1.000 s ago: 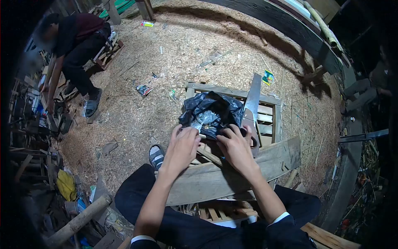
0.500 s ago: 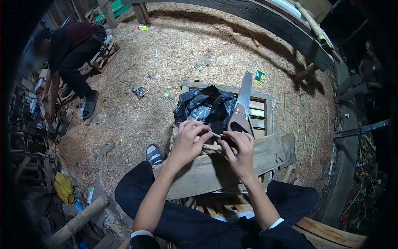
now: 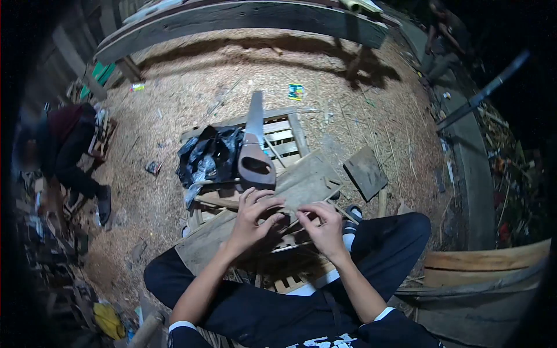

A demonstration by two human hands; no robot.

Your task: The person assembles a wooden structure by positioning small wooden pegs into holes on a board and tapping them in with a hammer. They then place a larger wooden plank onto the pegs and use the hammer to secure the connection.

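My left hand is bent over a wide wooden plank, its thumb and fingers curled toward the right hand. What lies between those fingertips is too small and blurred to make out. My right hand, thumb and forefinger together, pinches a thin wooden stick close to the left fingertips. Just beyond my hands lies a handsaw, its brown handle toward me and its blade pointing away. To the saw's left sits a crumpled black plastic bag on a slatted wooden pallet.
A square wooden board lies at the right. Across the back runs a long timber beam. At the left a person bends over; another person sits at the far right. Wood shavings cover the ground.
The view has swung right, so the saw and bag appear further left. The plank under my hands has shifted and the square board lies apart from it. My hands stay close together.
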